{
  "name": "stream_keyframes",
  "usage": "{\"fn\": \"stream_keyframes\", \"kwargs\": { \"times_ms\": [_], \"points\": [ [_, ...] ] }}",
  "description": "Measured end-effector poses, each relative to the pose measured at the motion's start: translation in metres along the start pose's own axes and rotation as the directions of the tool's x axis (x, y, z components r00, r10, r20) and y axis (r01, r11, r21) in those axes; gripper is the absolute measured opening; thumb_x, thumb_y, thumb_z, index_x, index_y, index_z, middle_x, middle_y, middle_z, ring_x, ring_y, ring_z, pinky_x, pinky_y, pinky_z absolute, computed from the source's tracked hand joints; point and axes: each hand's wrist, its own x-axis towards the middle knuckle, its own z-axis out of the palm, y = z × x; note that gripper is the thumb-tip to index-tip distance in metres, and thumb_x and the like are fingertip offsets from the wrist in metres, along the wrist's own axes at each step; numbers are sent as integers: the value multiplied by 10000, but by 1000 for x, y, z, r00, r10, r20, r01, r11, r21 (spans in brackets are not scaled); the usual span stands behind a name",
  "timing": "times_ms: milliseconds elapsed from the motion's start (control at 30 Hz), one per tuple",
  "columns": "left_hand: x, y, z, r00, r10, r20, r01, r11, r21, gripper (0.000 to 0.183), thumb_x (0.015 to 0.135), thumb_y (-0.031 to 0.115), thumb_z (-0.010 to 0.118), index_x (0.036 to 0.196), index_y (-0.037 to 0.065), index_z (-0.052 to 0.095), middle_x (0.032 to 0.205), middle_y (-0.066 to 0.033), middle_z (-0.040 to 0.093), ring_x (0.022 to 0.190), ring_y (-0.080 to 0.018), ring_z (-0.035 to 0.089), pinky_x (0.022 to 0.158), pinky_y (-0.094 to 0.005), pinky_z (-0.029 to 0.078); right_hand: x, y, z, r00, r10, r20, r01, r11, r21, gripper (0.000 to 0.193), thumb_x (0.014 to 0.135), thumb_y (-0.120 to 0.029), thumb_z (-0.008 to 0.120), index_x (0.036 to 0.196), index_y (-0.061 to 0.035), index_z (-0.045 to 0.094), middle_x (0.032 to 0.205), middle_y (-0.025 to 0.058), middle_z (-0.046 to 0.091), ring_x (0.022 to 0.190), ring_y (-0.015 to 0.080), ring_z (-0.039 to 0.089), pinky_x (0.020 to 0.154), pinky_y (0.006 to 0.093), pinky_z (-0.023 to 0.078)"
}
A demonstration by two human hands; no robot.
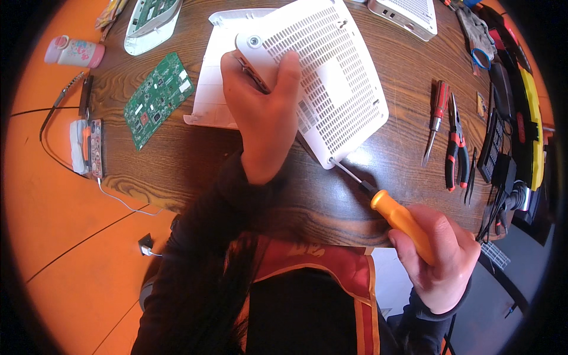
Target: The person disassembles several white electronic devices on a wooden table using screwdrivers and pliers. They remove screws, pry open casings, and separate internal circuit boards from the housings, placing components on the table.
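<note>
My left hand (263,112) grips the near-left side of a white vented router casing (349,62), thumb on top and fingers around its edge. The casing is tilted, its slotted face toward me. A round screw recess (254,41) shows at its upper left corner. In my right hand (441,260) is a screwdriver (402,222) with an orange handle. Its tip meets the hole at the casing's lower corner; whether a screw sits there I cannot tell. Partly under the casing lies a white plastic cover (213,89).
Left of the casing lies a green circuit board (157,100), with an opened white housing (154,23) behind it. On the right are a red screwdriver (438,115), pliers (454,145) and tweezers (471,174). Another white device (408,18) stands far back. A pink-and-white bottle (74,52) appears far left.
</note>
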Motion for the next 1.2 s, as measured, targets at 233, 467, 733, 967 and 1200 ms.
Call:
{"fn": "stream_keyframes", "kwargs": {
  "times_ms": [233, 467, 733, 967, 1200],
  "points": [
    [-2, 1, 2, 1000, 15, -8, -15, 1000, -3, 301, 824, 112, 642, 948, -27, 404, 820, -92, 554, 690, -94, 550, 611, -225, 472, 10, 7, -7, 921, -358, 156, 383, 907, -175, 271, 691, -48, 699, 928, 23, 588, 677, 84, 513, 560, 203, 527, 492, 294, 448],
    [2, 2, 1, 999, 41, -33, -41, 999, -8, 303, 831, 108, 633, 957, -34, 397, 816, -99, 563, 651, -101, 558, 571, -220, 475, 7, 7, -11, 854, -434, 288, 513, 794, -327, 341, 640, -2, 684, 968, -15, 593, 813, 88, 537, 679, 207, 531, 541, 284, 443],
    [3, 2, -5, 998, 63, -19, -64, 997, -35, 312, 847, 133, 626, 987, -26, 397, 929, -84, 530, 825, -85, 503, 720, -227, 433, -24, 44, 10, 892, 1, -452, 1, 1000, 3, 270, 781, 21, 582, 1050, 36, 581, 937, 171, 614, 835, 264, 584, 756, 356, 469],
    [-3, 14, -10, 999, -46, 15, 48, 966, -253, 307, 913, 177, 507, 1148, -3, 425, 992, -87, 558, 852, -127, 557, 724, -272, 469, -28, 77, 78, 853, 140, -504, -170, 985, -14, 414, 810, 56, 549, 1214, -32, 539, 934, 152, 531, 813, 276, 572, 726, 327, 468],
    [-19, 31, -10, 977, -200, 73, 213, 911, -354, 303, 925, 186, 472, 1159, -6, 447, 1002, -102, 585, 877, -167, 598, 744, -297, 507, -20, 80, 86, 897, 138, -420, -144, 989, 17, 384, 791, 74, 544, 1166, -9, 542, 908, 169, 524, 800, 313, 575, 704, 352, 476]
  ]
}}
